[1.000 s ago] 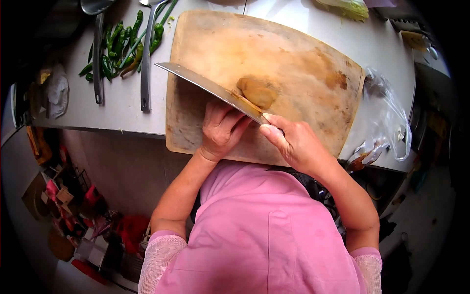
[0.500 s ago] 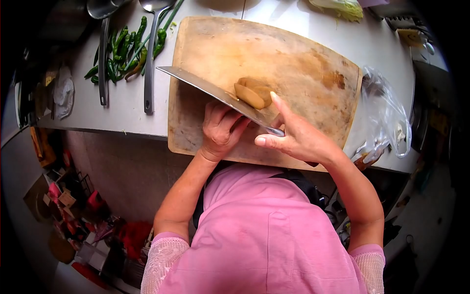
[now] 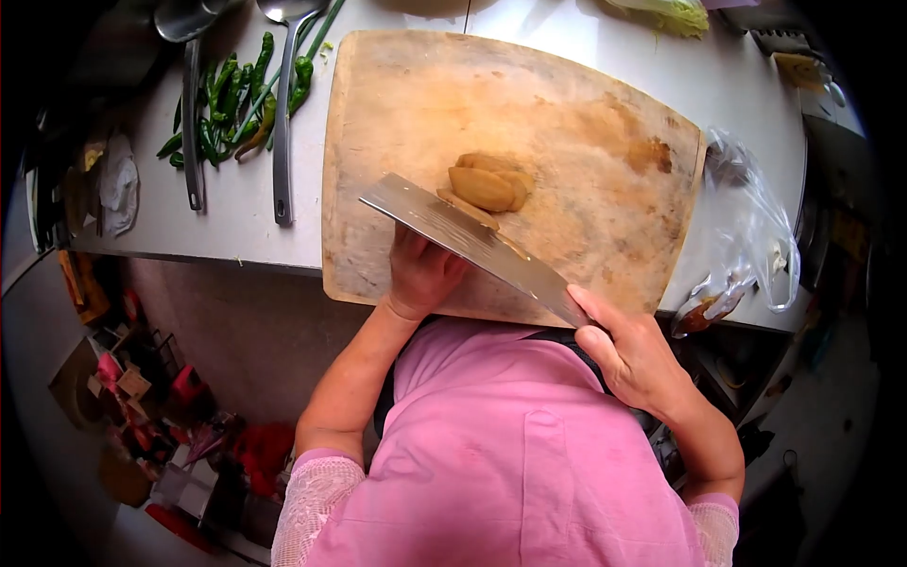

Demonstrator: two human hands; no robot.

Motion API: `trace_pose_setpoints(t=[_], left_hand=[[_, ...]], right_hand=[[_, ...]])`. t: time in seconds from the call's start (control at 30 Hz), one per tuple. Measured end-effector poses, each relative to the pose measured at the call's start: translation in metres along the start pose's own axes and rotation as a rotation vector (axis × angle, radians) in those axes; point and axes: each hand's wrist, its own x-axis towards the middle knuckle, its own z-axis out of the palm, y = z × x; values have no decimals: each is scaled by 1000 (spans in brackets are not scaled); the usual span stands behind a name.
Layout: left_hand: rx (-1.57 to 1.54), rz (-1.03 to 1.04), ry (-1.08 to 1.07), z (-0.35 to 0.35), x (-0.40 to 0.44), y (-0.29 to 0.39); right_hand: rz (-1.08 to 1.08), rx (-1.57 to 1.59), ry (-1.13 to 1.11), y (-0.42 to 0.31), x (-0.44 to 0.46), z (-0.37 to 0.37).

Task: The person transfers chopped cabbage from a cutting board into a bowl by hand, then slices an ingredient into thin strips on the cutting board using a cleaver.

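Note:
My right hand (image 3: 625,352) is closed round the handle of a cleaver (image 3: 491,253), its wide blade slanting up and left across the lower part of the wooden cutting board (image 3: 567,104). Just beyond the blade lies a small overlapping pile of light-brown, oval slices (image 3: 487,189); I cannot tell of what food. One more slice (image 3: 467,209) rests close against the blade's far side. On the near side, my left hand (image 3: 422,274) is curled at the board, fingertips behind the blade. Whatever it grips is hidden.
Green chillies (image 3: 225,104) lie left of the board beside a ladle (image 3: 193,132) and a long-handled metal spatula (image 3: 283,142). A clear plastic bag (image 3: 742,222) sits at the right. Part of a leafy cabbage (image 3: 675,14) shows at the back. The counter's front edge runs below the board.
My right hand has moved down and right, drawing the cleaver with it, and its fingers have closed round the handle. A separate slice now shows beside the blade. My left hand stays nearly in place.

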Motion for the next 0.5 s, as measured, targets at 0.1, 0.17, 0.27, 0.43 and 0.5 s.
trace_pose_setpoints(t=[0.1, 0.17, 0.27, 0.43, 0.5], left_hand=[[-497, -451, 60, 8, -2, 5], [-777, -611, 188, 4, 6, 12], [143, 122, 63, -9, 14, 14], [273, 211, 29, -12, 14, 13], [250, 191, 27, -12, 14, 13]], right_hand=[[-1, 0, 13, 6, -3, -1], [36, 13, -23, 5, 0, -4], [78, 10, -65, 4, 3, -9], [42, 29, -30, 0, 19, -3], [54, 24, -51, -4, 27, 0]])
